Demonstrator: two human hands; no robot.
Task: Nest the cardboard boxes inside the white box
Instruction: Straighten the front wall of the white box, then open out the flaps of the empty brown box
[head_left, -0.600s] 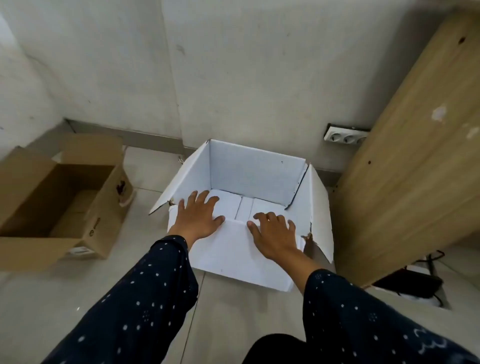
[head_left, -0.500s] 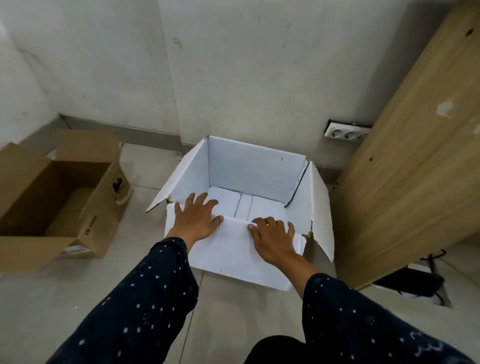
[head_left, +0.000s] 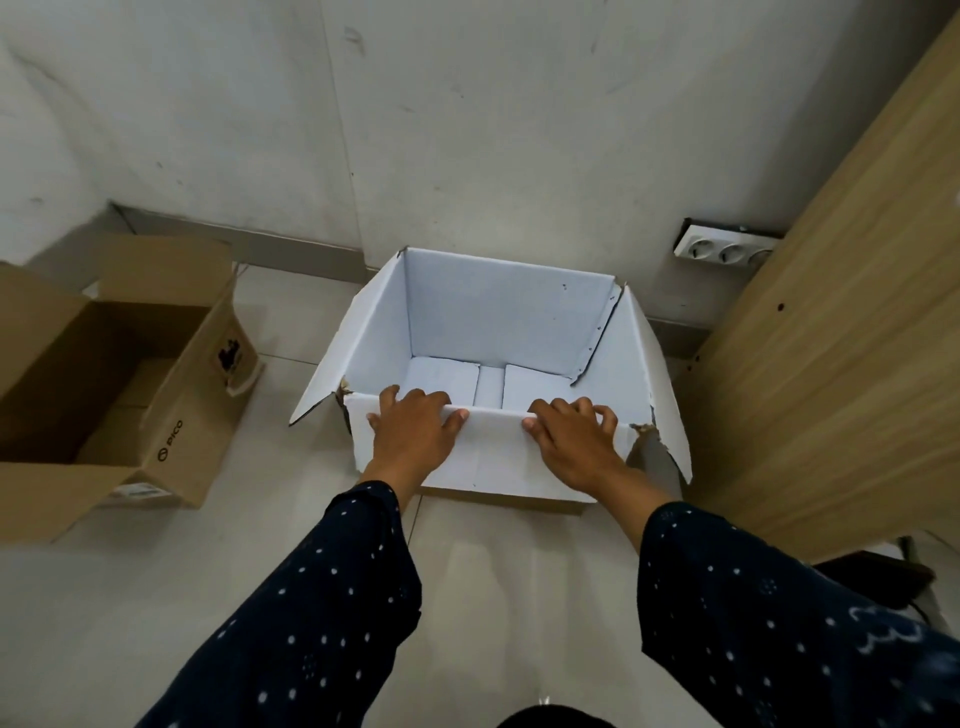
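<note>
Pale floor tiles (head_left: 104, 597) and a scuffed white wall frame the scene, with a wooden panel (head_left: 857, 338) leaning at the right edge and a wall socket (head_left: 727, 252) beside it. At centre stands the white box (head_left: 498, 317), open upward, its side flaps splayed outward and its interior bare apart from the bottom flaps. Both hands rest on its near flap (head_left: 493, 452), which is folded outward and down over the front wall. The left hand (head_left: 413, 431) and the right hand (head_left: 574, 441) lie flat, palms down, their fingers spread and curling slightly over the fold line; they press the flap rather than grip it, and neither hand encloses anything.

One cardboard box (head_left: 104, 384), brown and open-topped with its flaps raised, sits on the floor well to the left of the white box and apart from it. Its long axis runs roughly from the near left toward the far right, oblique to the white box. It lies leftward of both hands, so the left hand is the nearer. Judged from this layout, nesting has not begun: the brown carton must be brought rightward and lowered through the open top.
</note>
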